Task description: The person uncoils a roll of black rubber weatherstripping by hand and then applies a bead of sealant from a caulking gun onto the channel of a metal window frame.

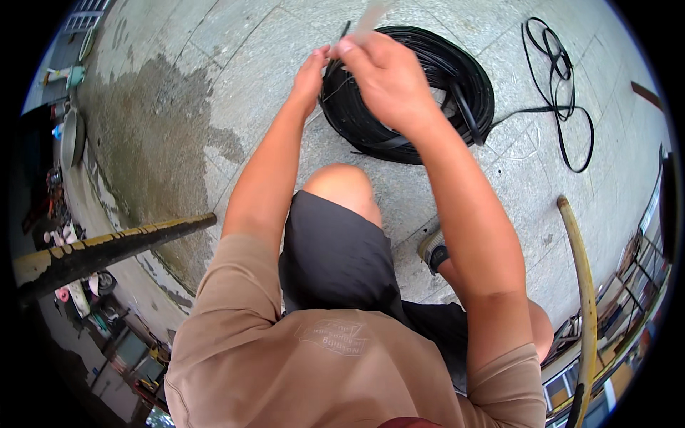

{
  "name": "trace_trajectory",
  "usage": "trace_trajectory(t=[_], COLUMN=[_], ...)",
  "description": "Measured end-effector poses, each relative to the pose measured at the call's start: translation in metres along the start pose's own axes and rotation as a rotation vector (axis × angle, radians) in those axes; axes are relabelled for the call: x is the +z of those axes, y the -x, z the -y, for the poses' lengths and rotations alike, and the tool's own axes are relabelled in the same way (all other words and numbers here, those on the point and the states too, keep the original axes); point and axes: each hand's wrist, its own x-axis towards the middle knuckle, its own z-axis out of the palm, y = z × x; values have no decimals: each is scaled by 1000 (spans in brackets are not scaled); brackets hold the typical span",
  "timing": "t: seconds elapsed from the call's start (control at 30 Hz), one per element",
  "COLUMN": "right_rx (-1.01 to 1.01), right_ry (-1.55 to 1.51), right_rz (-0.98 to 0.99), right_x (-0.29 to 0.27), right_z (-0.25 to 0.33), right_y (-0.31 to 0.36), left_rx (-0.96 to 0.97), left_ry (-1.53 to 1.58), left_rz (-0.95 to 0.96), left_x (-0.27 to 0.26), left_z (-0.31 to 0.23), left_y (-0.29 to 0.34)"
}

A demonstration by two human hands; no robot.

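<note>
Right hand (pixel 389 82): grip pinched shut on a pale strip (pixel 371 18), 12 o'clock.
Left hand (pixel 310 75): fingertips meeting it; grip unclear.
Cable coil (pixel 464 68): wound on the pavement beyond the hands, seemingly unbound yet.
Loose cable (pixel 564 93): 2 o'clock, uncoiled.

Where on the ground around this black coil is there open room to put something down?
Bare paving lies left of the coiled black cable, up to the damp patch. Another free strip sits below the loose cable loops, above the yellow hose. It is crowded at the coil itself, where the left hand and right hand work, and over the knee.
</note>
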Motion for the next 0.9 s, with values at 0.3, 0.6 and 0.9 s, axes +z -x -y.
trace_trajectory(t=[0.3,0.6,0.9], right_rx=[152,431,403], right_ry=[-106,358,533], right_rz=[135,-49,173], right_x=[-5,-42,-11], right_z=[-26,-134,-112], right_y=[-9,58,122], left_rx=[149,112,-383], left_ry=[-313,-435,224], left_rz=[437,-57,-350], left_x=[3,-19,-151], left_z=[-55,-56,44], left_y=[51,24,10])
